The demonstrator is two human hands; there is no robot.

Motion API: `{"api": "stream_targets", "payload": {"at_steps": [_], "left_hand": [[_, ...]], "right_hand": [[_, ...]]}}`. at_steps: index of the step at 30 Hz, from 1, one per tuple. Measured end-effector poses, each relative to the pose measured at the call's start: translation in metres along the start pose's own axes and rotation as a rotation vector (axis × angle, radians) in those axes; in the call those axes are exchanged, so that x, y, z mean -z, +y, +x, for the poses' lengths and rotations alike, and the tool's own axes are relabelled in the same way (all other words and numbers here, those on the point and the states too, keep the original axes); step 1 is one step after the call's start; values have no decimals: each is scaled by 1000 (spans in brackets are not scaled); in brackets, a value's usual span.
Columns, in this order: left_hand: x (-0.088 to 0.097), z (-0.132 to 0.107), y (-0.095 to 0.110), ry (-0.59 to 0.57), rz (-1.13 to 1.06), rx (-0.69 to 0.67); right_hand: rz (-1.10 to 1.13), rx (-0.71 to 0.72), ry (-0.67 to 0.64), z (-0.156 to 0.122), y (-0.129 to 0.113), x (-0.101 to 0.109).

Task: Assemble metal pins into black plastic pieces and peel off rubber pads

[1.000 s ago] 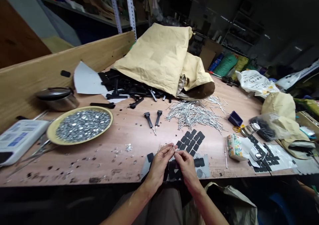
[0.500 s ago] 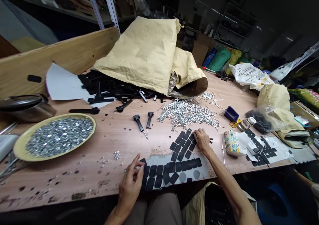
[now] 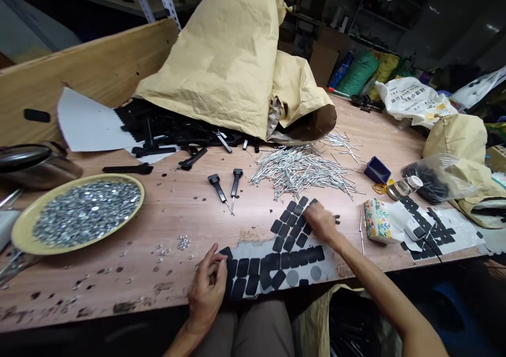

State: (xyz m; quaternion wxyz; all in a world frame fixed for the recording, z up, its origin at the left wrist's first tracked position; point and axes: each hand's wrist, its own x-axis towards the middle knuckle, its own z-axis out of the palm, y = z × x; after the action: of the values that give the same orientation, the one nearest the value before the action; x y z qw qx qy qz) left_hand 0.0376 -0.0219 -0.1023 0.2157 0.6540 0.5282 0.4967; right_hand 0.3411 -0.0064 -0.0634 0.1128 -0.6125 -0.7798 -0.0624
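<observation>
My left hand (image 3: 207, 286) rests at the near table edge with curled fingers pinched on the left end of a grey backing sheet (image 3: 276, 270) that carries several black pads. My right hand (image 3: 321, 222) lies palm down, a little blurred, on a cluster of loose black pads (image 3: 294, 221) farther out; its fingertips are hidden, so I cannot see whether they hold one. A heap of thin metal pins (image 3: 302, 170) lies just beyond that hand. Two black-handled pin tools (image 3: 225, 184) lie to the left of the heap.
A yellow dish (image 3: 23, 235) of small silver pieces sits at the left, beside a metal pot (image 3: 35, 164). Large kraft paper bags (image 3: 233, 61) cover a pile of black handles (image 3: 169, 135). At the right stand a flowered tin (image 3: 377, 220), a blue box (image 3: 377, 170) and more pad sheets (image 3: 435, 230).
A second ago both hands were together over the backing sheet. The right hand has since reached out to the loose pads, the left has dropped to the sheet's left end, and my view has shifted.
</observation>
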Motion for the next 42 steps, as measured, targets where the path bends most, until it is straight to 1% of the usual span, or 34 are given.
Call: {"api": "stream_targets", "payload": {"at_steps": [5, 9, 13, 14, 15, 17, 18, 20, 22, 23, 25, 27, 28, 29, 30, 31, 32, 34, 35, 37, 39, 40, 42], "left_hand": [[1, 1, 3, -27, 19, 7], [-1, 1, 2, -8, 44, 0], [-3, 0, 0, 2, 74, -19], [-3, -1, -1, 3, 81, -20], [-3, -1, -1, 2, 85, -18], [-3, -1, -3, -12, 83, -7], [-3, -1, -3, -22, 77, 2], [-2, 0, -4, -32, 59, 23], [-2, 0, -2, -37, 37, 42], [-2, 0, -1, -40, 24, 50], [-2, 1, 1, -44, -2, 64], [-3, 2, 3, -36, -15, 70], [-4, 3, 4, -28, -14, 67], [-5, 4, 4, -20, -11, 59], [-5, 5, 5, -13, -5, 48], [-6, 6, 5, -7, 0, 36], [-6, 6, 5, -1, 1, 24], [-6, 7, 5, 6, -3, 9], [-5, 7, 5, 8, -8, 6], [-5, 7, 5, 4, -22, 15], [-5, 8, 3, -4, -34, 27], [-5, 8, 3, -8, -40, 31], [-5, 8, 1, -18, -48, 37]], "right_hand": [[-10, 7, -15, 0, -3, 1], [-39, -57, -5, 3, -3, 1], [-41, 60, -72, -1, -18, -3], [-44, 71, -89, -1, -22, -4], [-46, 58, -102, -1, -26, -3], [-37, -17, -127, 3, -32, 1], [-21, -58, -138, 5, -34, 6], [42, -133, -142, 2, -38, 22], [125, -190, -137, -14, -42, 46], [165, -212, -143, -29, -45, 59], [214, -268, -182, -67, -47, 85], [201, -313, -277, -108, -42, 108], [164, -316, -316, -124, -38, 116], [88, -317, -300, -135, -33, 123], [22, -320, -258, -138, -31, 128], [-12, -310, -216, -135, -30, 130], [-13, -296, -175, -124, -33, 129], [90, -245, -133, -84, -49, 118], [167, -213, -125, -58, -61, 109], [281, -116, -100, 0, -90, 83], [286, -45, -124, 57, -120, 53], [244, -45, -173, 82, -134, 39], [99, -148, -286, 122, -157, 14]]}}
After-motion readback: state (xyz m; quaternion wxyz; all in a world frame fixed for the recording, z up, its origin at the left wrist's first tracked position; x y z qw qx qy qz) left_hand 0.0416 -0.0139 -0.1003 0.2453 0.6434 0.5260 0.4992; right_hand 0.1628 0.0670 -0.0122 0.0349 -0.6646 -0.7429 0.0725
